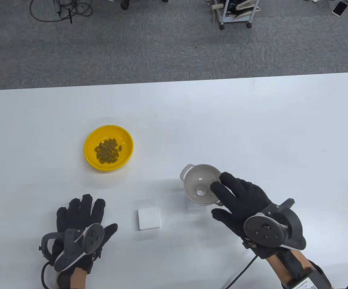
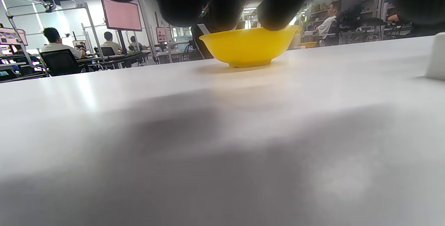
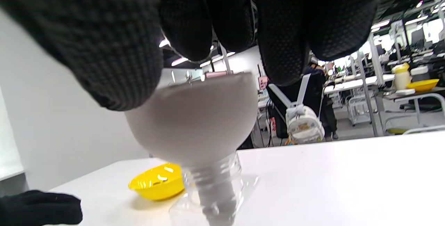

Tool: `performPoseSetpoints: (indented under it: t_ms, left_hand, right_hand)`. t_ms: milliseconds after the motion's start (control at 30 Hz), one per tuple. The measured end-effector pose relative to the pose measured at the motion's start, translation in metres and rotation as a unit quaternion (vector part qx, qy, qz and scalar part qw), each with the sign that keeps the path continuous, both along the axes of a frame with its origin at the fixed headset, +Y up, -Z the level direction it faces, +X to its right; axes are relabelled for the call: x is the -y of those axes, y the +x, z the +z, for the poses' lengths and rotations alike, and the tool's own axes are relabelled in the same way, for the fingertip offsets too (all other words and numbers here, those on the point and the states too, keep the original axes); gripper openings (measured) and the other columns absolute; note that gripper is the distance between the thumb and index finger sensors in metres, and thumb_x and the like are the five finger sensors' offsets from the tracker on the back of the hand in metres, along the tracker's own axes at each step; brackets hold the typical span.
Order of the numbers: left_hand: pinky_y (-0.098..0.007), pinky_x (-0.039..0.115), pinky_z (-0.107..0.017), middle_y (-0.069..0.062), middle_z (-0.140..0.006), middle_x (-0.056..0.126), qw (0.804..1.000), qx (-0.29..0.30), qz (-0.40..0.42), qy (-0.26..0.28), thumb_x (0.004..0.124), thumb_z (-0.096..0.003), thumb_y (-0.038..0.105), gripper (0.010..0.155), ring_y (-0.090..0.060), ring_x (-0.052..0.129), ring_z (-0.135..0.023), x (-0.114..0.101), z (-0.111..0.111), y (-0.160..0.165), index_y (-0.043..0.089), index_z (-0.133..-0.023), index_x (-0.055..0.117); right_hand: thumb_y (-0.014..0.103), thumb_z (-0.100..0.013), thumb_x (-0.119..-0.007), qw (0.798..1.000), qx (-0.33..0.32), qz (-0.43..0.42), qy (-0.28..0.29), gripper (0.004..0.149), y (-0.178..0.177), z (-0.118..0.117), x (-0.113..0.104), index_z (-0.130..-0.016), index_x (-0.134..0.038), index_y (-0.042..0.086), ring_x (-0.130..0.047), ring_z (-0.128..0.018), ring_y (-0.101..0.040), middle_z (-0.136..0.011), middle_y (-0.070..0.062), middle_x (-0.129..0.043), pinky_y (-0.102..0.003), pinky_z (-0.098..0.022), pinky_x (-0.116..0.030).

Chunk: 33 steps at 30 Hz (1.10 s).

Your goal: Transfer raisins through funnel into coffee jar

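A yellow bowl (image 1: 108, 147) holds a heap of greenish raisins (image 1: 107, 151). A grey funnel (image 1: 199, 183) stands with its spout in the mouth of a clear jar (image 3: 215, 187) right of centre. My right hand (image 1: 226, 197) reaches over the funnel's near right rim with its fingers stretched out; the fingertips (image 1: 223, 178) touch the rim and the thumb stays apart. In the right wrist view the fingers (image 3: 278, 27) hang just above the funnel (image 3: 194, 121). My left hand (image 1: 82, 210) lies flat and spread on the table, empty, near the bowl (image 2: 248, 47).
A white square lid (image 1: 148, 218) lies on the table between my hands; it shows at the right edge of the left wrist view (image 2: 436, 57). The white table (image 1: 252, 120) ends at grey carpet beyond. A cable runs from my right wrist off the bottom edge.
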<state>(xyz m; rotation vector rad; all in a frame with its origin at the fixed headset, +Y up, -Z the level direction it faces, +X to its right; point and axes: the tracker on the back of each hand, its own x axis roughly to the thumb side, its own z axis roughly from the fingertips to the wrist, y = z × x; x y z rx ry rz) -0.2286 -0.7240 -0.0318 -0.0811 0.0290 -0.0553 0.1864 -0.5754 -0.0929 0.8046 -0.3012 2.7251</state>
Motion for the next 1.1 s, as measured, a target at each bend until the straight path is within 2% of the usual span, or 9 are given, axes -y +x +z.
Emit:
performPoseSetpoints:
  t_ms: [167, 333, 600, 767, 900, 933, 1100]
  left_hand:
    - [-0.069, 0.049, -0.077, -0.002, -0.122, 0.056, 1.0, 0.0, 0.003, 0.001, 0.071, -0.0365, 0.083, 0.086, -0.041, 0.058, -0.108, 0.0, 0.0, 0.0, 0.039, -0.109, 0.057]
    - [-0.069, 0.049, -0.077, -0.002, -0.122, 0.056, 1.0, 0.002, 0.004, 0.005, 0.071, -0.0366, 0.083, 0.086, -0.041, 0.058, -0.108, 0.0, 0.001, 0.0, 0.039, -0.109, 0.057]
    - [-0.069, 0.049, -0.077, -0.002, -0.122, 0.056, 1.0, 0.001, -0.001, 0.005, 0.071, -0.0368, 0.083, 0.085, -0.041, 0.057, -0.109, -0.001, 0.001, 0.0, 0.04, -0.109, 0.057]
    - [-0.069, 0.049, -0.077, -0.002, -0.122, 0.056, 1.0, 0.002, -0.006, 0.006, 0.071, -0.0368, 0.083, 0.085, -0.041, 0.057, -0.109, -0.001, 0.001, 0.001, 0.04, -0.109, 0.057]
    - [-0.069, 0.048, -0.077, -0.002, -0.122, 0.056, 1.0, 0.002, -0.01, 0.006, 0.071, -0.0371, 0.083, 0.085, -0.041, 0.057, -0.109, 0.0, 0.002, 0.002, 0.039, -0.109, 0.057]
    - [-0.069, 0.048, -0.077, -0.001, -0.122, 0.056, 1.0, 0.002, -0.011, 0.007, 0.071, -0.0369, 0.083, 0.085, -0.041, 0.057, -0.109, 0.0, 0.002, 0.002, 0.04, -0.109, 0.057]
    - [-0.069, 0.048, -0.077, -0.001, -0.122, 0.056, 1.0, -0.001, -0.015, 0.002, 0.071, -0.037, 0.083, 0.085, -0.041, 0.056, -0.109, 0.0, 0.001, 0.002, 0.04, -0.109, 0.057]
  right_hand:
    - [0.056, -0.037, -0.094, 0.999, 0.043, -0.027, 0.016, 0.076, 0.025, 0.013, -0.001, -0.102, -0.069, 0.028, -0.088, -0.086, -0.042, -0.111, -0.009, -0.063, -0.061, -0.059, -0.079]
    - [0.056, -0.039, -0.092, 0.994, 0.108, -0.013, 0.017, 0.072, 0.054, 0.02, 0.015, -0.102, -0.072, 0.029, -0.068, -0.1, -0.045, -0.113, -0.01, -0.064, -0.07, -0.069, -0.058]
    - [0.058, -0.039, -0.09, 0.981, 0.188, 0.057, 0.001, 0.074, 0.091, 0.022, 0.061, -0.103, -0.069, 0.028, -0.053, -0.108, -0.045, -0.117, -0.01, -0.059, -0.076, -0.072, -0.04]
    - [0.059, -0.038, -0.089, 0.975, 0.206, 0.072, -0.033, 0.076, 0.103, 0.017, 0.087, -0.105, -0.065, 0.031, -0.046, -0.11, -0.045, -0.119, -0.009, -0.054, -0.077, -0.072, -0.033]
    - [0.062, -0.036, -0.09, 0.973, 0.215, 0.083, -0.02, 0.081, 0.107, 0.015, 0.111, -0.106, -0.061, 0.033, -0.043, -0.111, -0.043, -0.121, -0.007, -0.05, -0.077, -0.071, -0.028]
    - [0.063, -0.036, -0.089, 0.971, 0.215, 0.094, -0.045, 0.082, 0.108, 0.013, 0.116, -0.107, -0.059, 0.035, -0.041, -0.111, -0.043, -0.121, -0.006, -0.047, -0.077, -0.071, -0.026]
    - [0.066, -0.034, -0.088, 0.969, 0.218, 0.101, -0.056, 0.085, 0.107, 0.007, 0.125, -0.107, -0.057, 0.035, -0.039, -0.112, -0.042, -0.122, -0.005, -0.045, -0.077, -0.07, -0.024]
